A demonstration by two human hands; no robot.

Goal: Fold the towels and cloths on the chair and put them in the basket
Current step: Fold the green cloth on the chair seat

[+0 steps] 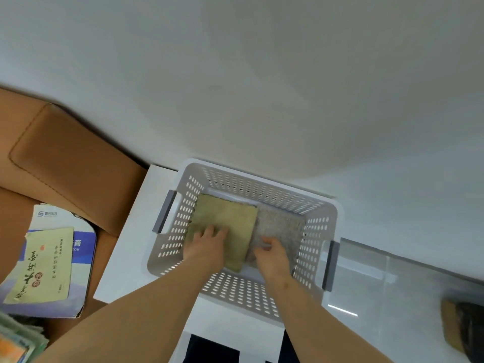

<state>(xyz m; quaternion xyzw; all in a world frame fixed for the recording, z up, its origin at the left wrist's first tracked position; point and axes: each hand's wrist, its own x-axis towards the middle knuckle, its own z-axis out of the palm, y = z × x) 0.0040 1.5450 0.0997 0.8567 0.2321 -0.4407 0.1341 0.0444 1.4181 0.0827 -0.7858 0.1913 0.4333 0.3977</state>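
Observation:
A pale perforated basket with grey handles stands on a white surface against the wall. Inside it a folded olive-green cloth lies flat on the left, overlapping a folded grey speckled cloth on the right. My left hand rests flat on the near part of the green cloth, fingers spread. My right hand is inside the basket with curled fingers pinching the near edge of the grey cloth.
A brown leather chair stands at the left, with a printed bag and booklets on its seat and a striped cloth edge at the lower left corner. A dark object sits at the right edge on the glossy floor.

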